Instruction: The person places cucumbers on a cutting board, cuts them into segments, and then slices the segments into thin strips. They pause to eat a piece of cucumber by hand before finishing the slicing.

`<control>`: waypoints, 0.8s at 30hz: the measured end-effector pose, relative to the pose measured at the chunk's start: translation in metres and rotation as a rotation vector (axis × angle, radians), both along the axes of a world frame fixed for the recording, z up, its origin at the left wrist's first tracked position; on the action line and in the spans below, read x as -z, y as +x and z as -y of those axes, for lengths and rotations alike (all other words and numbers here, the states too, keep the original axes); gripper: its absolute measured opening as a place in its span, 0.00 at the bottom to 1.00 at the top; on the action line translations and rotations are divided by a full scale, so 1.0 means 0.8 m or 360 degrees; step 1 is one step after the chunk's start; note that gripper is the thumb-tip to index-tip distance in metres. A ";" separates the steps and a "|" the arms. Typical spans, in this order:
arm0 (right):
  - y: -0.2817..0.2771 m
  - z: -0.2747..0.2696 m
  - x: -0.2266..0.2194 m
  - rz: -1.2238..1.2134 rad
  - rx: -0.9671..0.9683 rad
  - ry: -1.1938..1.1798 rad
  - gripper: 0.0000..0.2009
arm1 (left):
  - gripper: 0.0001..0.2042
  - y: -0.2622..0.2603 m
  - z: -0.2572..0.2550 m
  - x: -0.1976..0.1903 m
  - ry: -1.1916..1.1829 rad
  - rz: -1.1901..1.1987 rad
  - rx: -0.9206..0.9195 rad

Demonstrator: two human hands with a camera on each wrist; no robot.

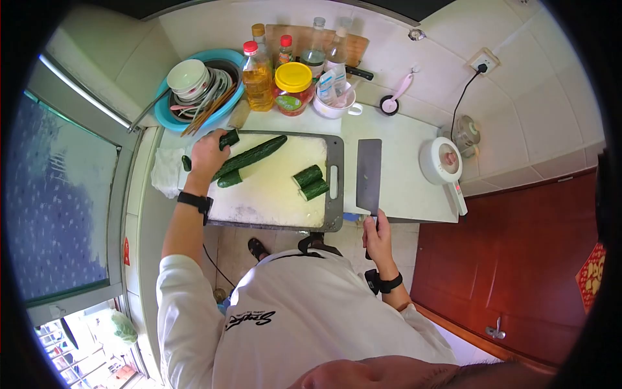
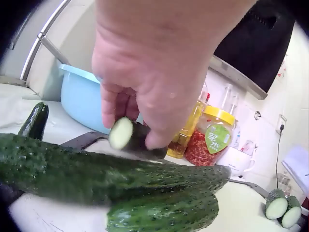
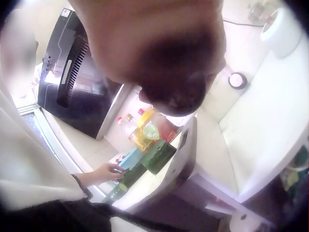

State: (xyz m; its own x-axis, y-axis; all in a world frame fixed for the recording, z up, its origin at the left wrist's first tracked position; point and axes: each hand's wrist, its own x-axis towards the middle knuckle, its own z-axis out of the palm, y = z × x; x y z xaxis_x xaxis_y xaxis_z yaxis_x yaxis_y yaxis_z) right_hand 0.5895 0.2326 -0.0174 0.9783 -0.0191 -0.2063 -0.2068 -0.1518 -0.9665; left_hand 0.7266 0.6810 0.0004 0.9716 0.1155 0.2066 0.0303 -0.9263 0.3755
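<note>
At the far left corner of the cutting board [image 1: 272, 201], my left hand [image 1: 208, 155] pinches a cut cucumber piece [image 2: 121, 134], its pale cut face showing in the left wrist view. Beside it lies a long cucumber [image 1: 254, 155], slanting across the board, with a shorter cucumber chunk [image 1: 229, 179] along its near side. Two cut cucumber chunks [image 1: 307, 176] sit together near the board's right end. My right hand [image 1: 379, 241] grips a cleaver [image 1: 368, 170] by its handle, right of the board, with the blade pointing away from me. The right wrist view does not show the cleaver.
A small cucumber end [image 1: 186, 163] lies off the board's left edge, near a white cloth [image 1: 167, 174]. Behind stand a blue basin [image 1: 166, 119] of dishes, an oil bottle [image 1: 258, 84], a yellow-lidded jar [image 1: 293, 79] and a white cup [image 1: 329, 110]. A white pot [image 1: 440, 161] stands at right.
</note>
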 end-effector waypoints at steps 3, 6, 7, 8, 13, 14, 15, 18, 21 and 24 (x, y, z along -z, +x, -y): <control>-0.002 0.001 0.004 -0.0003 -0.0042 -0.0003 0.15 | 0.16 -0.003 -0.011 0.013 0.0071 -0.0131 -0.0055; -0.001 -0.002 0.000 0.0005 -0.0003 -0.0006 0.15 | 0.13 -0.003 0.016 0.006 0.0051 0.0201 0.0065; -0.002 -0.002 -0.003 -0.0006 -0.0011 0.0017 0.17 | 0.11 -0.006 0.037 -0.002 -0.0011 0.0593 0.0195; -0.001 -0.003 -0.005 -0.0009 -0.0021 0.0047 0.19 | 0.10 -0.017 0.070 -0.009 -0.0123 0.0630 0.0298; 0.008 -0.006 -0.008 -0.0010 -0.0018 0.0064 0.19 | 0.18 -0.031 0.197 0.020 -0.0321 0.0134 0.0779; 0.007 -0.006 -0.010 -0.0003 -0.0009 0.0092 0.19 | 0.19 -0.027 0.208 0.022 -0.0259 -0.0121 0.0781; 0.009 -0.005 -0.014 -0.0005 -0.0010 0.0087 0.19 | 0.21 -0.021 0.214 0.023 -0.0191 -0.0370 0.0784; 0.009 -0.001 -0.020 0.0036 -0.0008 0.0023 0.15 | 0.25 -0.011 0.213 0.020 -0.0078 -0.0462 0.0661; 0.005 0.004 -0.016 0.0011 -0.0014 0.0003 0.16 | 0.25 -0.031 0.174 0.029 0.0069 -0.0270 0.0396; 0.001 0.008 -0.010 -0.0044 0.0028 0.0007 0.18 | 0.22 -0.070 0.129 0.024 0.0277 -0.0132 0.0309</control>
